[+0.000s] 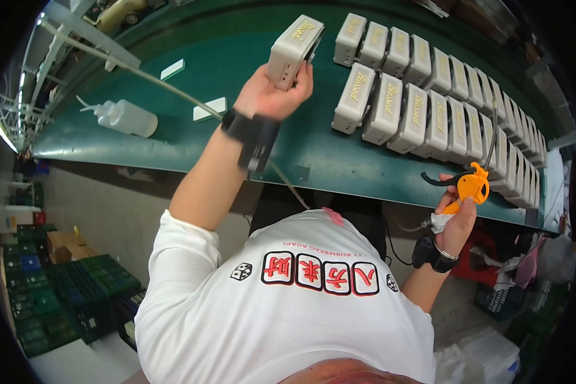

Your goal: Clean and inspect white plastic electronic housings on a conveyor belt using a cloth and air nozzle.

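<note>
My left hand (272, 94) is closed around the lower part of a light grey box-shaped device (293, 50) with gold lettering on one narrow side. It is held tilted above the green table. My right hand (456, 221) grips an orange air blow gun (472, 187) with a black lever and a long thin metal nozzle that points away from me. A hose runs from the gun's lower end. Beyond the gun, two rows of similar grey devices (386, 109) stand close together on the table's right side, and the nozzle passes in front of some of them.
A translucent squeeze bottle (127, 118) lies on the green table (173, 150) at the left. Two small white blocks (209, 109) rest nearby. A thin pale tube (141, 73) crosses above the tabletop. Green crates (86, 294) are stacked on the floor at left, and plastic bags (483, 355) lie at lower right.
</note>
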Demonstrator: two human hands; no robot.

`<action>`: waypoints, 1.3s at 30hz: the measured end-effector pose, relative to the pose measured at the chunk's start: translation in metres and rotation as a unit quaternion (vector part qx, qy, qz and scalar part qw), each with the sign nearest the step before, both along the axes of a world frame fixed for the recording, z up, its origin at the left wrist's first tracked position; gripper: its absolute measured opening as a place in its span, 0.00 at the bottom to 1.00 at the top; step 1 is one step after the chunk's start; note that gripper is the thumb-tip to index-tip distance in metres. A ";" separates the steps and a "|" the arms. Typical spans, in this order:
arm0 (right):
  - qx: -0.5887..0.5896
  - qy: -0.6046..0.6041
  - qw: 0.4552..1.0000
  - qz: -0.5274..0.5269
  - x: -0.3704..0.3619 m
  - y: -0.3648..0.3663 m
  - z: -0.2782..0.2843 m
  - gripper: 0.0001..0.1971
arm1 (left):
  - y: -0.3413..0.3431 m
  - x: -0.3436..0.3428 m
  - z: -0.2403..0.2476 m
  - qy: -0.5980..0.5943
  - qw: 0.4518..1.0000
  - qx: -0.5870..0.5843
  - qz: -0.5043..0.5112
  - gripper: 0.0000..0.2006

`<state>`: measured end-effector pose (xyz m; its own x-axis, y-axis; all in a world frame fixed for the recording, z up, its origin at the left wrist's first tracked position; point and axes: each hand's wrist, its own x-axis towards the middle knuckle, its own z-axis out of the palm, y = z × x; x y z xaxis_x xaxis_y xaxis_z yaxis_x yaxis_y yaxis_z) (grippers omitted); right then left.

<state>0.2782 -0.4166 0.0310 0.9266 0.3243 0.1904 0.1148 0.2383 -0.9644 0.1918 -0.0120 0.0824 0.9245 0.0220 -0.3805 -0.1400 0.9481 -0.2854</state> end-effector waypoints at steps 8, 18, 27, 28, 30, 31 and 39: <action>0.043 0.044 0.998 -0.028 0.010 -0.023 -0.025 0.24 | 0.059 0.073 -0.069 0.056 0.995 -0.018 0.084 0.19; 0.044 0.061 0.996 -0.038 0.020 -0.018 -0.042 0.24 | 0.038 0.052 -0.026 0.113 0.986 0.078 0.092 0.26; 0.104 0.076 0.991 0.023 0.035 -0.024 -0.066 0.26 | 0.066 0.010 0.034 0.181 0.697 0.690 -0.078 0.37; 0.137 0.076 0.986 0.051 0.037 -0.027 -0.072 0.26 | 0.067 0.015 0.042 0.181 0.698 0.689 -0.078 0.37; 0.167 0.075 0.980 0.080 0.039 -0.028 -0.079 0.26 | 0.074 0.033 0.054 0.205 0.337 0.908 -0.141 0.41; 0.176 0.080 0.977 0.086 0.039 -0.027 -0.079 0.26 | 0.075 0.041 0.056 0.201 0.127 0.958 -0.163 0.43; 0.147 0.078 0.983 0.083 0.036 -0.018 -0.069 0.27 | 0.073 0.091 0.039 0.174 -0.070 0.932 -0.310 0.48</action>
<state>0.3146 -0.4348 -0.0384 0.8913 0.4252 0.1573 -0.0934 0.5117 -0.8541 0.2831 0.0614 0.1216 0.9258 0.3115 -0.2143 0.3344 -0.9391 0.0791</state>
